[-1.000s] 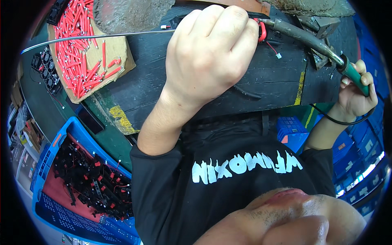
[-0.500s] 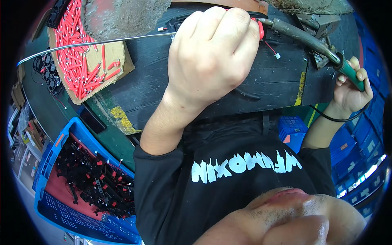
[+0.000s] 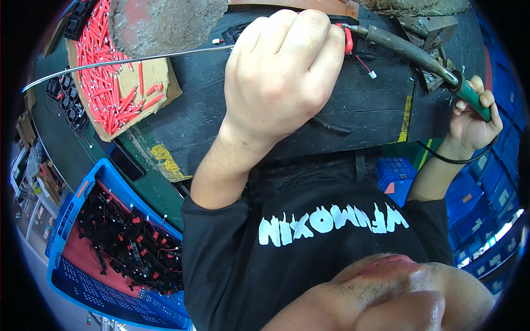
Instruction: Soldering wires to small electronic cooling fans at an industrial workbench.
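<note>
My left hand [image 3: 281, 83] is closed over the work at the back middle of the bench, its knuckles up. A long silvery solder wire [image 3: 138, 57] runs out leftward from it. Beneath and beyond the hand is a mostly hidden black part [image 3: 227, 36], with a red piece [image 3: 348, 42] showing beside the fingers. A thin red lead ends in a small white connector [image 3: 372, 74]. My right hand [image 3: 476, 121] grips the green handle of a soldering iron [image 3: 411, 55]. The iron's tip reaches the red piece's upper edge; contact is hard to tell.
A cardboard tray [image 3: 172, 83] of red tubular pieces lies at left, near small black fans [image 3: 72, 102]. Lower left stands a blue crate [image 3: 105, 287] of black wired parts. Grey rough blocks [image 3: 165, 27] overhang the back. A metal bracket stand [image 3: 436, 33] sits under the iron.
My left hand has shifted slightly left with the solder wire and the red piece. The iron in my right hand has moved slightly left too.
</note>
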`<state>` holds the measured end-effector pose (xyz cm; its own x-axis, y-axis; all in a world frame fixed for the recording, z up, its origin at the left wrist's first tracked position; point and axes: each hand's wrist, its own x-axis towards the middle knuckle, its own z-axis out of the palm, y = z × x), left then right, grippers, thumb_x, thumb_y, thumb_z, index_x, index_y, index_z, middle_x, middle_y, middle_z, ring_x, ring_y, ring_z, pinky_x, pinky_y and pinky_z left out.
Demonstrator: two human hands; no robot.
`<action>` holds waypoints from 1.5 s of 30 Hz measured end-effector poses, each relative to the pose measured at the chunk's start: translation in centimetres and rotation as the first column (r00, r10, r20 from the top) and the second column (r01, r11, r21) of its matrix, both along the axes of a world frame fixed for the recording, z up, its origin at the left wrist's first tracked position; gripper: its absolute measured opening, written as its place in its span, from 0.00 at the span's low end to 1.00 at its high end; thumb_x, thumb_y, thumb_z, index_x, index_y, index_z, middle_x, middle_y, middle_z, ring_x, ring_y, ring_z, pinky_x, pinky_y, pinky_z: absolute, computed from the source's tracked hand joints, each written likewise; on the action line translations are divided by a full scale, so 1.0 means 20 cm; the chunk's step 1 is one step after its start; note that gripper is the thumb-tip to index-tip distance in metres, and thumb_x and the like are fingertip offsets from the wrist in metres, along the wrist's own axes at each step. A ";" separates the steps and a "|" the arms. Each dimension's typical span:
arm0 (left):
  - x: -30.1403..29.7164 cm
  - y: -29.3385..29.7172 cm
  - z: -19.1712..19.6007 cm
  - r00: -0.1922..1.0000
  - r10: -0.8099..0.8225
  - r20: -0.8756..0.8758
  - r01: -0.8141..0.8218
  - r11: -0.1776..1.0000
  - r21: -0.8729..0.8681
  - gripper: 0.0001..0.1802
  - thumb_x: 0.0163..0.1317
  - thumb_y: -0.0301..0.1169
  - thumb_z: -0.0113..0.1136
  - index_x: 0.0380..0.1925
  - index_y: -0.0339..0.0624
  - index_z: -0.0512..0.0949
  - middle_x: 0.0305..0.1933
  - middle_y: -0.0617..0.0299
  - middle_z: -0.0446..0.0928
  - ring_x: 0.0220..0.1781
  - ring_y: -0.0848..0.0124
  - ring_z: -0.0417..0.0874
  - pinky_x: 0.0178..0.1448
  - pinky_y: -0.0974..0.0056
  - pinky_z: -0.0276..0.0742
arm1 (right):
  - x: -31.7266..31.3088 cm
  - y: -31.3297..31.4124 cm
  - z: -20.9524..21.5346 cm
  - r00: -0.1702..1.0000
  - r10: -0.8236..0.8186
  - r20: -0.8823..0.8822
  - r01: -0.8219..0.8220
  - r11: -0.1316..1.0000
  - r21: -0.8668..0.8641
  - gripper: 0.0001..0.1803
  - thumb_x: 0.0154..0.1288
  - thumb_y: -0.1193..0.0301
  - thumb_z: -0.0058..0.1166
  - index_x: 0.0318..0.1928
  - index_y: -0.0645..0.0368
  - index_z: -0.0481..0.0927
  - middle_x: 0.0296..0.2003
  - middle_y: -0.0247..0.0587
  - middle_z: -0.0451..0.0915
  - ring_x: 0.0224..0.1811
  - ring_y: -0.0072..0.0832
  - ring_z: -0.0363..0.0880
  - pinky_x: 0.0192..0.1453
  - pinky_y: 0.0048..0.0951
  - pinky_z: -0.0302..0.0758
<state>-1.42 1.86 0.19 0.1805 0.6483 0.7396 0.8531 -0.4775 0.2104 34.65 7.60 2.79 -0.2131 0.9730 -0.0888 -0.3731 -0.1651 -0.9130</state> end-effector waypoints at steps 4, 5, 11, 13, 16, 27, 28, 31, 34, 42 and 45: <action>0.00 0.00 0.00 1.000 -0.003 0.014 0.003 1.000 0.011 0.11 0.46 0.27 0.66 0.32 0.38 0.82 0.38 0.60 0.78 0.39 0.65 0.81 0.40 0.62 0.78 | 0.00 0.00 0.00 1.000 -0.007 0.005 0.007 1.000 -0.002 0.21 0.72 0.58 0.37 0.36 0.56 0.82 0.45 0.50 0.79 0.29 0.40 0.84 0.27 0.29 0.78; 0.00 0.00 0.00 1.000 -0.003 0.015 0.003 1.000 0.012 0.11 0.46 0.27 0.66 0.32 0.38 0.82 0.38 0.60 0.78 0.39 0.65 0.81 0.40 0.62 0.78 | 0.00 0.00 0.00 1.000 -0.011 0.004 0.011 1.000 -0.004 0.21 0.72 0.58 0.37 0.36 0.56 0.82 0.45 0.50 0.79 0.29 0.40 0.84 0.27 0.29 0.78; 0.00 0.01 -0.01 1.000 -0.009 0.020 0.009 1.000 0.015 0.11 0.45 0.27 0.65 0.32 0.38 0.82 0.38 0.60 0.78 0.40 0.65 0.82 0.41 0.62 0.78 | 0.00 -0.01 -0.01 1.000 -0.030 0.007 0.030 1.000 -0.006 0.21 0.72 0.58 0.37 0.35 0.56 0.82 0.45 0.51 0.79 0.29 0.39 0.84 0.27 0.29 0.78; 0.00 0.00 -0.01 1.000 -0.009 0.018 0.008 1.000 0.016 0.12 0.45 0.27 0.65 0.32 0.38 0.82 0.38 0.60 0.78 0.40 0.65 0.82 0.41 0.62 0.78 | -0.01 -0.01 -0.01 1.000 -0.029 0.009 0.029 1.000 -0.006 0.21 0.72 0.58 0.37 0.35 0.56 0.82 0.45 0.51 0.79 0.29 0.39 0.84 0.27 0.29 0.78; 0.00 0.01 -0.01 1.000 -0.007 0.019 0.006 1.000 0.021 0.12 0.45 0.27 0.65 0.32 0.38 0.82 0.39 0.60 0.78 0.40 0.65 0.82 0.41 0.62 0.78 | -0.01 -0.01 -0.01 1.000 -0.027 0.007 0.028 1.000 -0.007 0.21 0.72 0.58 0.37 0.35 0.56 0.82 0.45 0.51 0.79 0.29 0.39 0.84 0.27 0.29 0.78; 0.00 0.01 0.00 0.999 0.005 0.034 -0.005 1.000 0.008 0.09 0.52 0.26 0.66 0.35 0.38 0.83 0.37 0.59 0.79 0.36 0.64 0.82 0.39 0.62 0.78 | -0.01 -0.01 0.00 1.000 -0.021 0.012 0.021 1.000 -0.011 0.21 0.72 0.58 0.39 0.35 0.56 0.82 0.44 0.49 0.78 0.29 0.41 0.84 0.27 0.29 0.78; 0.00 0.00 0.00 0.999 0.003 0.033 -0.004 1.000 0.005 0.09 0.52 0.25 0.66 0.35 0.38 0.83 0.37 0.59 0.79 0.36 0.63 0.82 0.39 0.62 0.78 | -0.01 -0.01 0.00 1.000 -0.022 0.008 0.022 1.000 -0.012 0.21 0.72 0.58 0.39 0.35 0.56 0.82 0.44 0.49 0.78 0.29 0.41 0.84 0.27 0.29 0.78; -0.01 0.01 0.01 1.000 -0.007 0.025 0.007 1.000 0.001 0.10 0.51 0.25 0.67 0.35 0.37 0.83 0.37 0.58 0.79 0.36 0.63 0.82 0.38 0.61 0.78 | -0.01 -0.02 0.00 1.000 -0.027 0.000 0.027 1.000 -0.012 0.20 0.72 0.58 0.39 0.34 0.56 0.82 0.44 0.49 0.78 0.29 0.41 0.84 0.27 0.29 0.78; -0.01 0.01 0.01 1.000 -0.012 0.020 0.013 1.000 -0.006 0.10 0.51 0.24 0.67 0.35 0.36 0.83 0.37 0.57 0.79 0.35 0.62 0.82 0.38 0.61 0.77 | -0.01 -0.02 0.01 1.000 -0.027 -0.003 0.027 1.000 -0.009 0.20 0.72 0.58 0.39 0.34 0.56 0.81 0.44 0.49 0.78 0.29 0.41 0.84 0.27 0.29 0.78; -0.04 0.01 0.06 1.000 -0.031 0.001 0.031 0.997 -0.071 0.11 0.51 0.22 0.67 0.36 0.34 0.83 0.37 0.54 0.80 0.34 0.61 0.82 0.36 0.61 0.76 | 0.00 -0.02 0.00 1.000 -0.028 -0.005 0.028 0.999 -0.016 0.20 0.72 0.58 0.39 0.35 0.56 0.82 0.47 0.53 0.79 0.29 0.40 0.84 0.28 0.28 0.77; -0.04 0.02 0.13 0.999 -0.042 -0.009 0.041 0.992 -0.118 0.11 0.51 0.22 0.67 0.36 0.33 0.83 0.37 0.53 0.80 0.33 0.60 0.82 0.36 0.61 0.76 | 0.00 -0.02 -0.01 0.997 -0.042 -0.072 0.039 0.998 -0.042 0.20 0.72 0.58 0.39 0.36 0.57 0.81 0.48 0.55 0.79 0.30 0.40 0.84 0.28 0.28 0.77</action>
<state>-2.19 2.30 2.71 0.2174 0.7227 0.6561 0.8357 -0.4851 0.2575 34.75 7.29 2.58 -0.1805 0.9769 -0.1141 -0.4451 -0.1846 -0.8763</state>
